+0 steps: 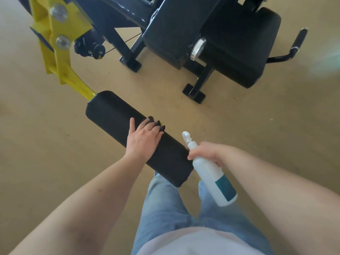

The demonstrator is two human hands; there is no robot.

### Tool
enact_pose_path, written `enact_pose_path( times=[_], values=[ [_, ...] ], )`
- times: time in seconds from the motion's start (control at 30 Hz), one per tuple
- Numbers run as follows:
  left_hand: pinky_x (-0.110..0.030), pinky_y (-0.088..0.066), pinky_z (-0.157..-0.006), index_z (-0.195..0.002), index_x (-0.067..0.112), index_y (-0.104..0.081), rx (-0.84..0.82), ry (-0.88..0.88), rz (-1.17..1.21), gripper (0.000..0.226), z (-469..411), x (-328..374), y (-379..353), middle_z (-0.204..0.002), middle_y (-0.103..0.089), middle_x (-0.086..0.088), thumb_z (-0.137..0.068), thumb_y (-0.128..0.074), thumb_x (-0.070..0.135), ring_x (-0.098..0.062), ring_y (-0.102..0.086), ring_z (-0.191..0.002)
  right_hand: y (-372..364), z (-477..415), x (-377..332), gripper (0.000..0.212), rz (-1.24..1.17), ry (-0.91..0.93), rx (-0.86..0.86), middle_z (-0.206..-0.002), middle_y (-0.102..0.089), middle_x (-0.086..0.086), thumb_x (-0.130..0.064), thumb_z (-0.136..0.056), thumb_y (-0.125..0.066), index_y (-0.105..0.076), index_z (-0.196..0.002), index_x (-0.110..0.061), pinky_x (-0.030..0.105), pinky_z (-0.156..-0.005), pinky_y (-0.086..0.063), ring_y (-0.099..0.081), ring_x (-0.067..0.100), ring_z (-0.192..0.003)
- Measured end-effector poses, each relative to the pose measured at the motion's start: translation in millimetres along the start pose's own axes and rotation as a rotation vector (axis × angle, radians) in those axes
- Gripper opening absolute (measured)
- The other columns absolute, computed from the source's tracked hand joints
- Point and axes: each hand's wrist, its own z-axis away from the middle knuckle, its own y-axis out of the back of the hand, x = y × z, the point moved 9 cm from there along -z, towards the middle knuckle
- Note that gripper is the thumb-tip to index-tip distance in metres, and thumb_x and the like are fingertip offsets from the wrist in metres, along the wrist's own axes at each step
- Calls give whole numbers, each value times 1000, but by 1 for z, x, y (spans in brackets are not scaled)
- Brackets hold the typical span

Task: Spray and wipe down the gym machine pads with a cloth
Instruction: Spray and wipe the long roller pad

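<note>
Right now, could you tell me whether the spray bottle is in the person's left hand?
No, the spray bottle is gripped in the right hand, while the left hand lies flat on the black roller pad.

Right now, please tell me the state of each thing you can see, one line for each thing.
roller pad: lying at a slant, fixed to the yellow arm.
left hand: flat on the roller pad, no cloth visible.
right hand: closed around the spray bottle.
spray bottle: tilted, nozzle toward the roller pad.
seat pad: untouched.
</note>
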Motion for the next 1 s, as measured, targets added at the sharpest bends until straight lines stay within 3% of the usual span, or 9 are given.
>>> enact_pose_path(
  times=[0.07, 0.17, 0.33, 0.43, 0.57, 0.63, 0.73, 0.83, 1.0],
  values=[
    [-57, -7, -126, -125, 25, -69, 17, 54, 55, 41, 0, 8, -3, -139, -63, 5, -108, -37, 42, -25, -37, -148, -4, -1, 5, 35, 0, -12, 32, -102, -74, 16, -29, -85, -73, -59, -115, -16, 40, -79, -61, -73, 32, -85],
    [-55, -12, -126, -122, 17, -70, 53, 26, 69, 39, 11, 23, -10, -135, -66, -2, -108, -40, 37, -33, -38, -147, -3, -2, 7, 54, 46, -7, 52, -108, -75, 16, -31, -78, -73, -58, -128, -16, 42, -83, -62, -75, 33, -92],
    [-55, -15, -123, -114, 20, -74, 23, -253, 22, 25, 52, 94, -26, -128, -69, -1, -97, -59, 32, -34, -49, -138, 0, 0, -4, 24, 92, 55, 36, -89, -70, 11, -17, -89, -67, -62, -111, -11, 31, -68, -55, -67, 26, -74],
    [-57, -21, -123, -109, 23, -73, 100, -326, 71, 20, 67, 113, -32, -122, -71, 1, -93, -68, 33, -30, -56, -133, -2, 1, -4, 26, 85, 40, 19, -85, -70, 10, -20, -84, -69, -63, -108, -12, 32, -69, -56, -68, 25, -73],
    [-63, -25, -120, -117, 27, -72, 188, -315, 5, 26, 61, 75, -24, -129, -69, 4, -102, -57, 41, -25, -54, -137, -3, 2, -7, 58, 26, 31, -8, -98, -73, 15, -26, -64, -73, -65, -120, -17, 47, -87, -59, -71, 33, -84],
    [-63, -25, -119, -120, 27, -72, 241, -275, -30, 28, 52, 46, -16, -132, -68, 3, -102, -57, 41, -24, -53, -137, -3, 2, -16, 60, 66, 45, -17, -112, -74, 11, -26, -66, -73, -69, -126, -29, 45, -90, -60, -72, 30, -89],
    [-62, -22, -120, -123, 26, -72, 304, -161, -45, 30, 34, -2, -5, -136, -66, 3, -102, -57, 41, -23, -51, -140, -2, 5, -35, 50, 244, 44, 1, -114, -71, 7, -28, -76, -72, -68, -125, -36, 38, -84, -59, -70, 26, -91],
    [-63, -18, -122, -125, 24, -71, 319, -34, -3, 32, 14, -45, 6, -140, -63, 2, -104, -52, 40, -24, -46, -143, -5, 5, -66, 24, 447, 79, 41, -93, -65, 3, -31, -77, -72, -63, -96, -19, 37, -75, -48, -62, 24, -82],
    [-62, -18, -122, -125, 20, -71, 398, 56, 60, 33, -3, -96, 18, -142, -62, 0, -105, -51, 38, -24, -44, -145, -21, 2, -134, 20, 511, 163, 99, -84, -60, 2, -29, -82, -72, -55, -81, -18, 34, -69, -44, -58, 22, -74]
  ],
)
